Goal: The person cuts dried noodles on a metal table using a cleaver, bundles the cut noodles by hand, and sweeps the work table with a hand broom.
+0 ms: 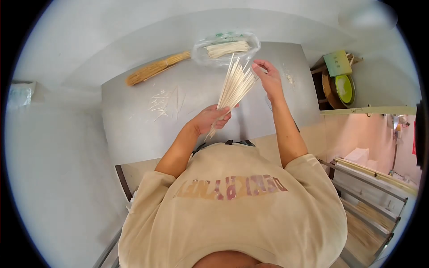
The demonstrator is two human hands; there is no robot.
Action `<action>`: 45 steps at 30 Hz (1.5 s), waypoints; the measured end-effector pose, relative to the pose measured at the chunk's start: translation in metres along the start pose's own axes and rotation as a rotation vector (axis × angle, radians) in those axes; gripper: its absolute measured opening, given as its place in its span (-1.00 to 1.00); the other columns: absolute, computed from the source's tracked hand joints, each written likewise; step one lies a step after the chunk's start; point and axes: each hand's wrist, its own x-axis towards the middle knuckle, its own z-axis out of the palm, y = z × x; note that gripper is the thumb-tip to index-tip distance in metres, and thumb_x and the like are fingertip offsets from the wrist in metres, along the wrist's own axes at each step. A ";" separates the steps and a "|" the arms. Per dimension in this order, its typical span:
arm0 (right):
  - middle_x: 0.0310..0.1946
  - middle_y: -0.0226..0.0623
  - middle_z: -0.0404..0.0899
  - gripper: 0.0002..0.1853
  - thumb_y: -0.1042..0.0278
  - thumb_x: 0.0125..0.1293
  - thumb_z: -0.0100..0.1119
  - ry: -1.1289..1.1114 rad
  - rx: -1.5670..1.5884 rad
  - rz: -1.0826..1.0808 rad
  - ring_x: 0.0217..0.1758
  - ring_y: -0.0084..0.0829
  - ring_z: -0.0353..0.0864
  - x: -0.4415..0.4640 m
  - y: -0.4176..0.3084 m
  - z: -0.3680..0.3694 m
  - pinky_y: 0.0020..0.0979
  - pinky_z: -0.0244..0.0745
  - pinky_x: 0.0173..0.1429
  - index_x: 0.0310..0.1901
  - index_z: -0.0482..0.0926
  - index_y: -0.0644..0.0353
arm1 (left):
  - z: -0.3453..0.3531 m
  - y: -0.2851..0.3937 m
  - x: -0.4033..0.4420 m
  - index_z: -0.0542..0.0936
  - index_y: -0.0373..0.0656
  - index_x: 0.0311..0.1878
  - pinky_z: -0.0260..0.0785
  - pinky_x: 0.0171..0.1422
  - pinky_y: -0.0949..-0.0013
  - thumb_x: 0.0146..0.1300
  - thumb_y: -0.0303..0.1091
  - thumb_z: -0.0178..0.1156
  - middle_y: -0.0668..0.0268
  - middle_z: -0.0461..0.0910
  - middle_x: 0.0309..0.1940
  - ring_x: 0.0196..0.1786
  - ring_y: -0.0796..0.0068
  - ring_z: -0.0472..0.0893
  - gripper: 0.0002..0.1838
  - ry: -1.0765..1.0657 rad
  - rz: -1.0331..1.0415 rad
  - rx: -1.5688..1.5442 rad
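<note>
My left hand (214,119) is closed around the lower part of a bundle of thin pale sticks (236,85), which fan out toward the top. Beside the upper right tips of the bundle is my right hand (268,77), its fingers bent and the thumb near the index finger; whether it pinches a stick is too small to tell. Beyond the bundle, a clear plastic bag (200,52) holds more pale sticks (228,48). Short broken pieces (160,103) and a few thin sticks lie on the metal table (129,134) to the left.
A straw-coloured brush-like bundle (156,68) lies at the table's back left. More small bits (290,79) are on the right side. Past the right edge, a shelf holds a green box (338,63) and a green bowl (344,88). A metal rack (371,219) stands at the lower right.
</note>
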 end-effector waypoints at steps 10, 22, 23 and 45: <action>-0.15 -0.43 0.66 -0.68 0.25 0.33 0.38 -0.105 0.174 0.089 -0.07 -0.59 0.56 -0.011 0.002 0.007 -0.51 0.39 0.13 0.02 0.67 0.25 | 0.002 -0.002 -0.013 0.35 -0.14 0.46 0.17 -0.45 0.61 0.60 -0.15 -0.01 0.49 0.40 -0.36 -0.50 0.74 0.23 -0.52 -0.028 0.028 -0.043; -0.20 -0.44 0.67 -0.76 0.38 0.26 0.41 -0.134 0.260 0.078 -0.11 -0.62 0.55 -0.014 0.009 0.005 -0.54 0.37 0.10 -0.06 0.69 0.22 | -0.001 -0.003 -0.019 0.37 -0.11 0.45 0.15 -0.46 0.61 0.60 -0.14 -0.01 0.49 0.39 -0.36 -0.50 0.73 0.21 -0.53 -0.014 0.000 -0.026; -0.17 -0.39 0.68 -0.80 0.36 0.28 0.38 -0.077 0.284 0.082 -0.10 -0.57 0.58 -0.013 0.010 0.005 -0.52 0.37 0.11 -0.11 0.69 0.21 | -0.002 -0.003 -0.020 0.37 -0.11 0.45 0.15 -0.46 0.61 0.60 -0.14 -0.01 0.49 0.39 -0.36 -0.50 0.73 0.21 -0.53 -0.014 -0.001 -0.024; -0.44 -0.38 0.42 -0.84 0.24 0.50 0.01 0.332 0.706 0.409 -0.52 -0.49 0.38 0.035 0.118 0.048 -0.49 0.21 -0.53 -0.22 0.46 0.09 | -0.025 0.006 -0.030 0.33 -0.11 0.46 0.19 -0.45 0.58 0.59 -0.14 -0.03 0.49 0.43 -0.35 -0.50 0.71 0.27 -0.52 0.003 0.172 -0.235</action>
